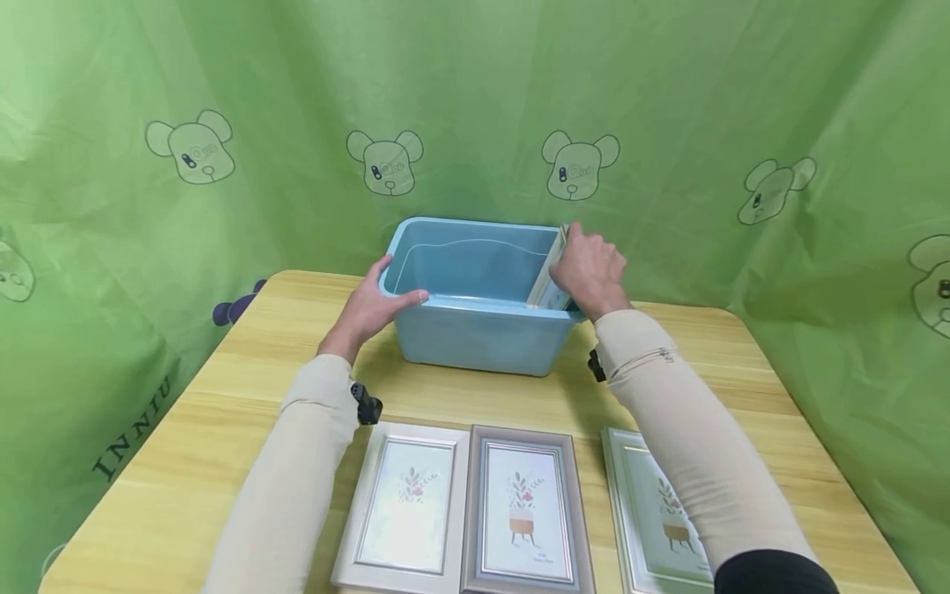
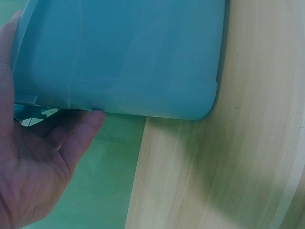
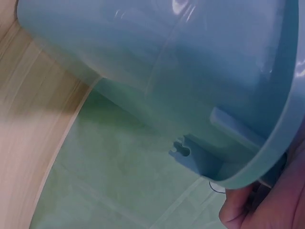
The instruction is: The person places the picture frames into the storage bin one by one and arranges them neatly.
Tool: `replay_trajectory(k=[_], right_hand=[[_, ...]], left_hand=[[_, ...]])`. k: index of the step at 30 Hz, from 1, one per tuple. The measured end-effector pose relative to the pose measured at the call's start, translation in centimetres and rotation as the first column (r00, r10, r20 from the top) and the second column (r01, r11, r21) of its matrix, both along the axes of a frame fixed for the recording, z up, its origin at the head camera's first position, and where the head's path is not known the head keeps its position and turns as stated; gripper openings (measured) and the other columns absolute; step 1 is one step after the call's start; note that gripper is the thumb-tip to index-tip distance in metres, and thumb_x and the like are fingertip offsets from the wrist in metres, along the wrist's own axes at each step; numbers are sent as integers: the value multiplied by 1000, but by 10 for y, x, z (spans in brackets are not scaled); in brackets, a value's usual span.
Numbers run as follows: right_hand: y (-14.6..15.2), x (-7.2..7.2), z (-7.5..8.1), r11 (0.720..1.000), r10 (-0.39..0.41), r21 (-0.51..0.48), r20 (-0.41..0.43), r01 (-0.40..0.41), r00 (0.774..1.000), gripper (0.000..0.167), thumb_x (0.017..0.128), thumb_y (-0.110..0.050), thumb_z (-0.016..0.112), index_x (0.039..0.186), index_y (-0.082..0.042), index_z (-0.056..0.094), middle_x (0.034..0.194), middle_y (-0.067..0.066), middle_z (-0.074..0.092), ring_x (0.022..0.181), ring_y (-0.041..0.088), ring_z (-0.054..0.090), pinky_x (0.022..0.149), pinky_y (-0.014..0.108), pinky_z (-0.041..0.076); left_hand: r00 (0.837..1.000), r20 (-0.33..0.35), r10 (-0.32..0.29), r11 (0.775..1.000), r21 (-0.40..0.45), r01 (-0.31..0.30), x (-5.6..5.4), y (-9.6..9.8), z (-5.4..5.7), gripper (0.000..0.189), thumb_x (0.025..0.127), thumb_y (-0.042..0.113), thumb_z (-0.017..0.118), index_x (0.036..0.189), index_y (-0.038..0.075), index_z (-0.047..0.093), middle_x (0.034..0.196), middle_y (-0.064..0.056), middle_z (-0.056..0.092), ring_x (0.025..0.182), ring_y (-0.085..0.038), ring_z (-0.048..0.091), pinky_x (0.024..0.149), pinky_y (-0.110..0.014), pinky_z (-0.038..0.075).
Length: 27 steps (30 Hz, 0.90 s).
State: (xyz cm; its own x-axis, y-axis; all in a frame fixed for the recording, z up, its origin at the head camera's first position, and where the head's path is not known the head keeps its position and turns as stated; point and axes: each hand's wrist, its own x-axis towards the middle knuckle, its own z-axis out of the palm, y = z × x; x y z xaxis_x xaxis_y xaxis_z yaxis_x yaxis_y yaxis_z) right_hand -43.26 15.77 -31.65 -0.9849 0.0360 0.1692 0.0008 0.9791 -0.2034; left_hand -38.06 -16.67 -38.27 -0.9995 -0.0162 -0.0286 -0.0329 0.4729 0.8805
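Observation:
A light-blue plastic bin (image 1: pixel 478 340) stands upright on the table. My left hand (image 1: pixel 371 307) holds its left end, thumb over the near rim and fingers against the end wall; the left wrist view shows this hand (image 2: pixel 43 167) from the palm side. At the bin's right end, my right hand (image 1: pixel 591 268) grips a pale picture frame (image 1: pixel 547 268) that stands tilted inside, its top edge above the rim. In the right wrist view, the bin's wall (image 3: pixel 157 62) hides that frame and most of the right hand (image 3: pixel 271 205).
Nearer me lie a white picture frame (image 1: pixel 408 503) and a grey-brown one (image 1: pixel 523 511), side by side. Partly under my right forearm is a pale green-white frame (image 1: pixel 649 511). A green curtain (image 1: pixel 475 99) hangs behind the wooden table (image 1: pixel 223 445). Something purple (image 1: pixel 233 309) shows beyond the left edge.

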Motion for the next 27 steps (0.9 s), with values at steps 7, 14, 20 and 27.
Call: replay_trajectory(k=[7, 14, 20, 27], right_hand=[[-2, 1, 3, 1000, 5, 22, 10, -5, 1000, 63, 81, -17, 57, 140, -6, 39, 79, 14, 57, 62, 26, 55, 49, 33, 44], [-2, 2, 3, 999, -4, 33, 32, 3, 999, 64, 83, -21, 57, 142, -6, 37, 82, 15, 58, 67, 29, 58, 51, 35, 45], [-2, 5, 5, 999, -13, 51, 44, 10, 999, 61, 83, -21, 56, 140, -4, 40, 78, 13, 56, 64, 27, 56, 49, 33, 45], [-1, 7, 6, 997, -37, 63, 61, 33, 997, 42, 83, -23, 58, 118, 0, 51, 80, 13, 57, 65, 25, 57, 49, 32, 46]], left_hand=[[1000, 1, 5, 1000, 5, -5, 1, 0, 2, 107, 72, 63, 75, 154, 39, 11, 163, -7, 19, 147, -33, 23, 115, -61, 27], [1000, -2, 0, 1000, 2, 0, 1, 1, 2, 106, 72, 64, 74, 154, 39, 12, 163, -6, 19, 147, -33, 23, 115, -60, 27], [1000, 1, -1, 1000, 4, 1, 2, 1, 2, 111, 67, 70, 74, 154, 40, 11, 163, -5, 18, 147, -33, 23, 115, -61, 27], [1000, 11, 5, 1000, 1, -5, 3, 1, 3, 110, 69, 68, 74, 154, 39, 11, 163, -6, 18, 147, -33, 23, 115, -61, 27]])
